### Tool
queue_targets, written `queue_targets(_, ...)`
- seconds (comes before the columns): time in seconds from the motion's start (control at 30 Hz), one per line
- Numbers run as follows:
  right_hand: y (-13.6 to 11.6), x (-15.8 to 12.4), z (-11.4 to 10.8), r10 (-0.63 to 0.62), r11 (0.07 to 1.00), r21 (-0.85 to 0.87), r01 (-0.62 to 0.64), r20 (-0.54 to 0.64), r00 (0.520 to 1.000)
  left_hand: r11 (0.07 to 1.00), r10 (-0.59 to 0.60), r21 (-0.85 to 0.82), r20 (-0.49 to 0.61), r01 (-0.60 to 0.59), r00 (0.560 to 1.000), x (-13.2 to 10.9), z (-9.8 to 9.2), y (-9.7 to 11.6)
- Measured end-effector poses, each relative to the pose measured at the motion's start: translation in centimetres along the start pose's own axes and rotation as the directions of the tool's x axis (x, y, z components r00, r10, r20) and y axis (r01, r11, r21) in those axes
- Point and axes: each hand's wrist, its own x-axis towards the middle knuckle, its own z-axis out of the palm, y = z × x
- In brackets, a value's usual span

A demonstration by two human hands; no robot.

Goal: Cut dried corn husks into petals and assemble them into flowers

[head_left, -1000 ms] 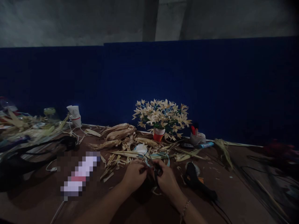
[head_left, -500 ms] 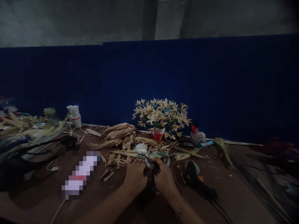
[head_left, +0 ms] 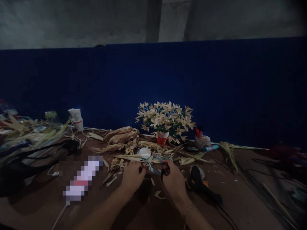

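your hands are near the front edge of the tabletop (head_left: 242,199), about the middle, a little apart. your left hand (head_left: 132,177) is pinched shut on one end of a pale strip (head_left: 153,171), and your right hand (head_left: 174,182), the one with the bracelet (head_left: 189,208), is closed round a small dark tool (head_left: 164,169) right at the strip's other end. it looks like scissors, but it's too dim to swear to it. the strip hangs in a shallow curve between the two hands, just above the wood.

my read on the strip: light, thin and floppy, probably dry enough to split or crease if you yank it. i'd hold it flat between thumb and fingertip close to the end, not bunched in the fist.

a few pale scraps (head_left: 158,194) lie under your hands. just right of your right hand a black glue gun (head_left: 203,188) lies on its side. further back there's a heap of dried husks (head_left: 122,134), and at the rear edge a red-and-white cup (head_left: 162,138) full of pale flowers (head_left: 165,118), right up against the blue board (head_left: 216,89).
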Motion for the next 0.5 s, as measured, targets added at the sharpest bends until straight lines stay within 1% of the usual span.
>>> queue_targets(0.03, 0.4, 0.2, -0.2, 0.035, 0.999, 0.002, -0.035, 0.002, 0.999, 1.000, -0.016, -0.004, 0.032, 0.017, 0.999, 0.3, -0.2, -0.5)
queue_targets(0.07, 0.7, 0.4, -0.3, 0.066, 0.998, 0.004, -0.066, 0.015, 0.998, 1.000, -0.010, -0.012, 0.105, 0.011, 0.994, 0.6, -0.5, -1.1)
queue_targets(0.13, 1.3, 0.7, -0.5, 0.098, 0.995, 0.009, -0.099, 0.058, 0.993, 1.000, 0.015, -0.012, 0.198, -0.012, 0.980, 1.2, -0.9, -1.9)
queue_targets(0.23, 1.6, 0.8, -0.3, 0.068, 0.997, 0.039, -0.073, 0.108, 0.992, 0.999, 0.043, 0.006, 0.278, -0.047, 0.960, 1.6, -1.1, -2.5)
queue_targets(0.3, 1.7, 0.8, 0.0, 0.038, 0.996, 0.074, -0.046, 0.108, 0.993, 0.997, 0.054, 0.028, 0.306, -0.065, 0.951, 1.6, -1.2, -2.6)
queue_targets(0.37, 1.8, 0.8, 0.2, 0.023, 0.995, 0.098, -0.033, 0.098, 0.995, 0.994, 0.074, 0.054, 0.310, -0.095, 0.948, 1.5, -1.1, -2.6)
queue_targets(0.43, 1.9, 0.7, 0.2, 0.028, 0.994, 0.099, -0.038, 0.098, 0.995, 0.989, 0.084, 0.093, 0.298, -0.116, 0.951, 1.4, -1.2, -2.6)
queue_targets(0.5, 2.0, 0.7, 0.2, 0.042, 0.995, 0.083, -0.052, 0.113, 0.993, 0.984, 0.067, 0.138, 0.290, -0.111, 0.955, 1.4, -1.2, -2.7)
